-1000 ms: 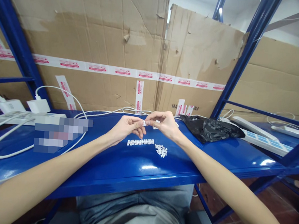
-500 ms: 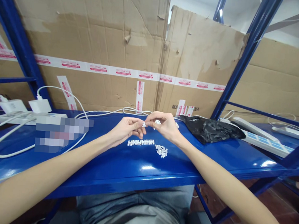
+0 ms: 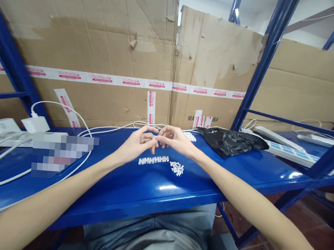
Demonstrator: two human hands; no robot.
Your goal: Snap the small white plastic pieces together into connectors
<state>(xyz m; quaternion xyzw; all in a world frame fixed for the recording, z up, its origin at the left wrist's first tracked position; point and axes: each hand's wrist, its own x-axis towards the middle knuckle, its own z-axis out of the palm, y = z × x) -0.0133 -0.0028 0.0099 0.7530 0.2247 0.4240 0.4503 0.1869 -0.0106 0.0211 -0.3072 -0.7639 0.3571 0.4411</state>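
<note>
My left hand (image 3: 138,142) and my right hand (image 3: 175,140) meet above the blue shelf surface. Between their fingertips is a small white plastic piece (image 3: 154,138), pinched from both sides; its exact shape is too small to make out. Just below the hands lies a row of white plastic clips (image 3: 153,160), side by side. A loose heap of small white pieces (image 3: 176,168) sits to the right of that row. More white pieces (image 3: 189,136) lie behind my right hand, partly hidden by it.
A crumpled black plastic bag (image 3: 231,141) lies to the right, in front of white power strips (image 3: 291,151). At the left are chargers (image 3: 36,124) on a power strip, with looping white cables. Cardboard sheets (image 3: 109,45) stand behind the blue shelf (image 3: 139,189).
The view has shifted slightly, so the surroundings sit further left. Both hands stay together on the white piece; the fingers have changed position a little, with the right fingertips curled closer to it.
</note>
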